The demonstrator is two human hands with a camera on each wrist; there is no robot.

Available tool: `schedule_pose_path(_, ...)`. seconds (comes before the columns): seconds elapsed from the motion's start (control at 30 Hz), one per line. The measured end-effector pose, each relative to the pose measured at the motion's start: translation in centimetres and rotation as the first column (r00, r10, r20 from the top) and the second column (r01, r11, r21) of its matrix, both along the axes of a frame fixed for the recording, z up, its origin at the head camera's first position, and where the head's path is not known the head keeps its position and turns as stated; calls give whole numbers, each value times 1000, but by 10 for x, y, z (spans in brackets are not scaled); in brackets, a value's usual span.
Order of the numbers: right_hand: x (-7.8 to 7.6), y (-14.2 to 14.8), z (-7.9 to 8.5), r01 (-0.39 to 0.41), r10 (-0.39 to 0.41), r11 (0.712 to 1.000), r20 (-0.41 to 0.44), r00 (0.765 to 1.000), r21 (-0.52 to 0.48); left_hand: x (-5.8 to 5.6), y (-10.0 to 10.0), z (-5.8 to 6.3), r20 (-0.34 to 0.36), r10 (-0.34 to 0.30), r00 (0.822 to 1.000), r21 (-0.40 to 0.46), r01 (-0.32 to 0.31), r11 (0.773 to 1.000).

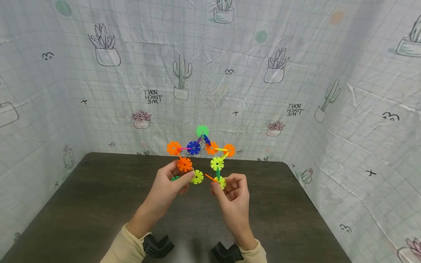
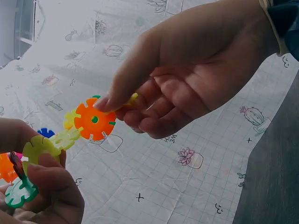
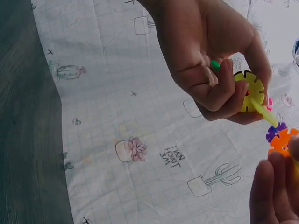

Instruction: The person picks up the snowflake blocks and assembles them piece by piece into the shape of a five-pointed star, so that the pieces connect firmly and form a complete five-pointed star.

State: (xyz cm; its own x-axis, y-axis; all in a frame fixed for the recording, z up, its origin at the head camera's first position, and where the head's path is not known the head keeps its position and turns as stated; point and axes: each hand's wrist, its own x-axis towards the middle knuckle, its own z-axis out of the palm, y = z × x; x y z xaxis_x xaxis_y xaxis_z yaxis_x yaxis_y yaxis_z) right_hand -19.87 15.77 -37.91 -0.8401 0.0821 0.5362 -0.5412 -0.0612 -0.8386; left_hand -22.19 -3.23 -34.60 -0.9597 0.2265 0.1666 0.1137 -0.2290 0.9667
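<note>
Flower-shaped slotted plastic discs, slotted together, form a chain that arches between the two hands, with a light green disc (image 1: 202, 131) at its top. My left hand (image 1: 163, 184) pinches a yellow disc (image 1: 197, 177) at one end, beside an orange disc (image 1: 185, 164). At the other end, my right hand (image 1: 237, 199) pinches an orange disc (image 2: 95, 119), face-on in the left wrist view, where it joins a yellow disc (image 1: 222, 183). A small gap separates the two ends in the head view. Fingers partly hide a green disc (image 1: 175, 178) at the left hand.
Below the hands spreads a dark wooden table (image 1: 98, 204). A pale cloth (image 1: 125, 84) printed with cacti hangs around its back and sides. Black wrist mounts (image 1: 158, 246) sit at both cuffs.
</note>
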Motion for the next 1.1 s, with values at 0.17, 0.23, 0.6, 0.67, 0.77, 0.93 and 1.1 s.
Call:
schedule_pose_path(0.17, 0, 5, -4, -20, 25, 998, -75, 997, 67, -1, 0, -1, -40, -11, 999, 6, 11, 1000)
schedule_pose_path(0.23, 0, 6, -5, -15, 26, 994, -105, 994, 105, -1, 1, 0, -48, -12, 999, 8, 13, 1000)
schedule_pose_path(0.6, 0, 11, -8, -36, 66, 985, -182, 981, 166, -1, 3, 2, -58, 18, 998, 4, -18, 1000)
schedule_pose_path(0.67, -1, 12, -8, -47, 80, 985, -196, 977, 168, -1, 3, 2, -52, 22, 998, 5, -21, 1000)
schedule_pose_path(0.77, -1, 13, -8, -59, 96, 982, -209, 973, 180, -1, 5, 2, -41, 20, 999, 6, -20, 1000)
schedule_pose_path(0.93, 0, 16, -8, -69, 109, 977, -191, 976, 201, -2, 7, 1, -34, -6, 999, 2, 6, 1000)
schedule_pose_path(1.1, 0, 18, -6, -60, 88, 979, -136, 987, 195, -2, 6, -1, -36, -67, 997, -8, 67, 998)
